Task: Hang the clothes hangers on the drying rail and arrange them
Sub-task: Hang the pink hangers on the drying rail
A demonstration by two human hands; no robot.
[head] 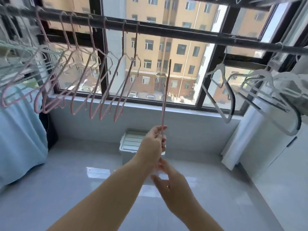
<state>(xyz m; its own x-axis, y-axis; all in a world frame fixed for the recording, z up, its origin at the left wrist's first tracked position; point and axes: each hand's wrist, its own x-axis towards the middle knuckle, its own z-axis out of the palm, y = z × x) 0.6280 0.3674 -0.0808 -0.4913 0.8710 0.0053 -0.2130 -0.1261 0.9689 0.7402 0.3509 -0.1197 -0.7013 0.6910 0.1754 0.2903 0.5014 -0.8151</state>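
A dark drying rail (175,33) crosses the view in front of the window. Several pink hangers (106,84) hang along its left half, pale green ones (20,52) at the far left, and white hangers (221,90) on the right. I hold one pink hanger (165,99) edge-on and upright below the rail, its top short of the rail. My left hand (156,139) grips its lower part. Just beneath, my right hand (168,179) pinches the hanger's bottom end.
A white plastic box (131,144) stands on the glossy tiled floor under the window sill. Light blue fabric (18,130) hangs at the left. White cabinets (275,155) fill the right side. The rail has a gap between the pink and white hangers.
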